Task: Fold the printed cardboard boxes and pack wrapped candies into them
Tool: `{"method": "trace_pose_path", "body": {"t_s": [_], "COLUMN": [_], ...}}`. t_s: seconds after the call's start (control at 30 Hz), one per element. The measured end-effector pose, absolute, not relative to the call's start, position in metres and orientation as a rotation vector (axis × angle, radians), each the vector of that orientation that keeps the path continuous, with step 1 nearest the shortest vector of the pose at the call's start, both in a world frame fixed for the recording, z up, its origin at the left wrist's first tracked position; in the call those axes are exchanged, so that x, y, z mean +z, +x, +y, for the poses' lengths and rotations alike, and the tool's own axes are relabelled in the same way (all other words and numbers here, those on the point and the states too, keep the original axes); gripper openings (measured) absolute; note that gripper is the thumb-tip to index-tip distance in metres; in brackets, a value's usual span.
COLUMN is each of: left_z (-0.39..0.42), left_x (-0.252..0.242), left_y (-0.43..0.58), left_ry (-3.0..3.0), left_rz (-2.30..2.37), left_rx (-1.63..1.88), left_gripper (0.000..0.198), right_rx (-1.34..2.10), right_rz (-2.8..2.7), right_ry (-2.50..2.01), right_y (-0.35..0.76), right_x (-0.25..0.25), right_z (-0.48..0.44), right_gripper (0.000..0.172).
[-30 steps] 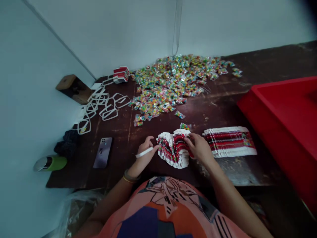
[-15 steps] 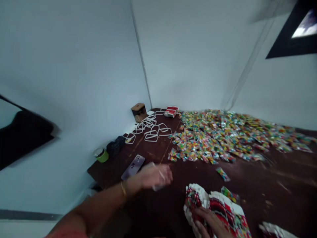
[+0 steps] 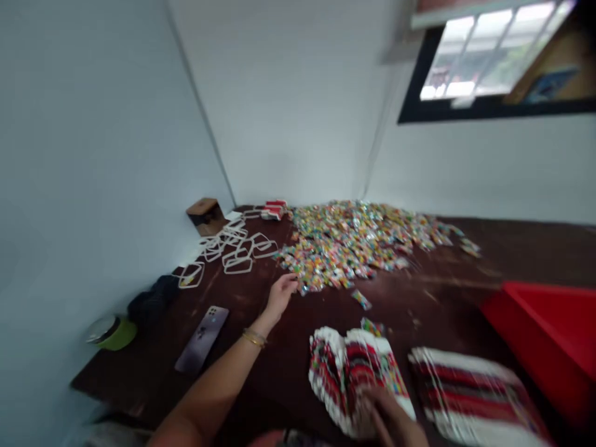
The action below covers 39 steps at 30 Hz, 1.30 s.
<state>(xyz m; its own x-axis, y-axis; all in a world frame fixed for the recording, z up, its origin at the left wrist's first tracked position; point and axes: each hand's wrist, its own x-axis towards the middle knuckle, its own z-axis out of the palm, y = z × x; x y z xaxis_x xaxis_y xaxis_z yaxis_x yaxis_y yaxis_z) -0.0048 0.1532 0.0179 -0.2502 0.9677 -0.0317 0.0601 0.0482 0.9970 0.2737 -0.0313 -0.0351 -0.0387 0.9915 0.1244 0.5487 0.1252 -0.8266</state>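
My left hand [image 3: 282,293] reaches to the near edge of a wide heap of small clear candy packets [image 3: 354,239]. Its fingers are slightly bent and apart, and I see nothing in them. Low in the view, my right hand [image 3: 395,417] has its fingers bent onto a fanned stack of red and white printed packets [image 3: 328,366], blurred where they meet. One loose candy packet [image 3: 361,300] lies between the heap and the stack, and another [image 3: 372,326] touches the stack's far edge. A second printed stack [image 3: 479,397] lies to the right.
A red bin [image 3: 535,323] stands on the right. Along the left are white band-like loops [image 3: 238,264], a purple phone [image 3: 202,341], a green-sided container [image 3: 116,334], dark cloth [image 3: 153,297] and a brown box [image 3: 205,216]. A small red and white stack [image 3: 274,210] sits behind.
The view has swung right, bringing the red bin and more of the second stack in. My left hand has moved forward from beside the phone to the heap. My right hand stays at the fanned stack.
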Motion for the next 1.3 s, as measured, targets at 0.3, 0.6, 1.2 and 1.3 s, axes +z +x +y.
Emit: {"method": "trace_pose_path", "body": {"t_s": [0.3,0.6,1.2,1.3], "left_z": [0.019,0.051,0.063,0.059], "left_x": [-0.014,-0.037,-0.021,-0.011], "left_y": [0.086,0.085,0.076,0.075], "left_ry": [2.514,2.732,2.81,2.774], "left_rz": [0.697,0.867,0.902,0.938], "left_rx": [0.36,0.281,0.297,0.359], "left_gripper": [0.057,0.061,0.066,0.057], "right_rx": [0.418,0.625,0.759,0.717], "right_rz": [-1.69,-1.717,-1.503,-1.469], "right_ry": [-1.955,-1.998,-1.994,-2.026], "right_y": [0.296,0.288,0.293,0.286], "right_x": [-0.033,-0.027,-0.039,-0.037], "right_z": [-0.03,0.021,0.074,0.077], "right_gripper": [0.029,0.023,0.025,0.043]}}
